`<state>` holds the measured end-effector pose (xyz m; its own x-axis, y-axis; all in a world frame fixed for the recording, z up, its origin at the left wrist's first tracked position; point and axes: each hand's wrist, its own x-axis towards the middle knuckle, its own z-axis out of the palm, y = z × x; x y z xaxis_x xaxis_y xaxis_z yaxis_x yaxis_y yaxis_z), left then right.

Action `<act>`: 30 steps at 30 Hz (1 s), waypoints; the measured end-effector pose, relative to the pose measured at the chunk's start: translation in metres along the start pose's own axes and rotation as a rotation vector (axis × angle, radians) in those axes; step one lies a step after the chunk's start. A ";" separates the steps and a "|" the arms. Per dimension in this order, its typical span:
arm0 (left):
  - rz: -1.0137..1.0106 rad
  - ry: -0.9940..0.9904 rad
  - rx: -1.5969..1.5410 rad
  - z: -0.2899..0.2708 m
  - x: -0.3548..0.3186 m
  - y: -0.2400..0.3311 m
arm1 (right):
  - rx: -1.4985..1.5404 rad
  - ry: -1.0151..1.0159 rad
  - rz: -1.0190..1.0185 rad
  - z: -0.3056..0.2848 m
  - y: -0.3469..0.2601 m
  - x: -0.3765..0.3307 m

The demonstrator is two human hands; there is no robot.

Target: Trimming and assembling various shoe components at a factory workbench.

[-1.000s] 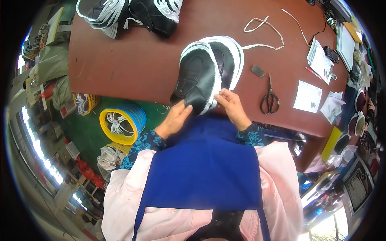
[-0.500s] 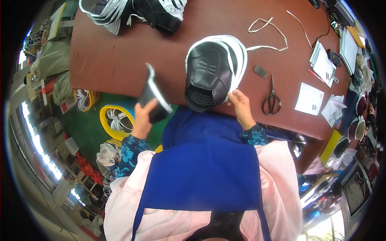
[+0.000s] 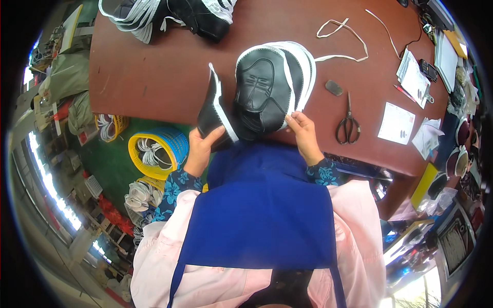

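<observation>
A stack of black shoe uppers with white edging lies at the table's front edge. My right hand pinches the white edge of the stack at its near right corner. Just left of the stack, my left hand grips another black shoe upper, tilted on its side with its white stitched edge facing the stack. The thumb lies across its near end; the other fingers are hidden beneath. A white lace-like strip trails from the stack's right side over the table.
Black scissors and a small dark oval piece lie right of the stack. More black-and-white uppers sit at the far left. Papers and a phone are on the right. Below the left edge stands a yellow-rimmed blue basket.
My left hand has brought its upper rightward, close beside the stack. The top of the stack has shifted slightly left and away from me, still pinched by my right hand.
</observation>
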<state>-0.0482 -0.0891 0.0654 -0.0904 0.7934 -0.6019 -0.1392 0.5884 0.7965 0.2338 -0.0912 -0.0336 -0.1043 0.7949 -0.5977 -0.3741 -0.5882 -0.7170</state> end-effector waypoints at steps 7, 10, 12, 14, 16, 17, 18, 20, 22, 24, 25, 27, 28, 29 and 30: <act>-0.018 0.006 -0.006 0.002 -0.003 -0.011 | 0.017 -0.020 0.004 0.000 -0.004 0.002; 0.004 -0.077 0.106 0.015 -0.003 -0.017 | 0.007 -0.021 -0.004 0.006 -0.009 -0.001; 0.031 -0.110 0.284 0.026 -0.002 -0.022 | 0.046 -0.054 0.027 0.025 -0.021 -0.007; 0.101 -0.177 0.343 0.038 0.000 -0.024 | 0.034 -0.075 0.067 0.047 -0.029 -0.014; 0.010 -0.153 0.221 0.034 0.001 -0.028 | -0.184 -0.128 -0.056 0.059 -0.025 -0.015; -0.025 -0.130 0.138 0.033 -0.001 -0.019 | -0.129 -0.161 -0.056 0.062 -0.033 -0.017; 0.035 -0.077 0.124 0.026 0.000 -0.017 | -0.114 -0.094 -0.058 0.061 -0.038 -0.018; 0.030 0.081 -0.148 0.010 0.001 -0.013 | -0.135 0.097 -0.223 0.046 -0.028 -0.010; -0.012 0.138 -0.239 0.000 0.003 0.005 | -0.229 0.354 -0.195 0.013 -0.009 0.009; -0.080 0.119 -0.236 -0.014 0.006 0.008 | -0.285 0.482 -0.117 -0.009 0.010 0.028; -0.127 0.095 -0.236 -0.017 0.006 0.011 | -0.283 0.481 -0.119 -0.012 0.011 0.031; -0.157 0.080 -0.206 -0.018 0.003 0.012 | -0.206 0.454 -0.047 -0.013 0.010 0.032; -0.188 0.062 -0.177 -0.018 0.002 0.012 | -0.203 0.456 -0.046 -0.011 0.009 0.033; -0.196 0.043 -0.164 -0.017 0.002 0.009 | -0.195 0.478 -0.014 -0.008 0.004 0.034; -0.201 0.035 -0.163 -0.014 0.001 0.007 | -0.186 0.501 0.018 -0.007 0.001 0.034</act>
<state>-0.0629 -0.0866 0.0697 -0.0781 0.6555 -0.7512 -0.3144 0.6988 0.6425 0.2359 -0.0659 -0.0573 0.3604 0.6432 -0.6756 -0.2014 -0.6535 -0.7296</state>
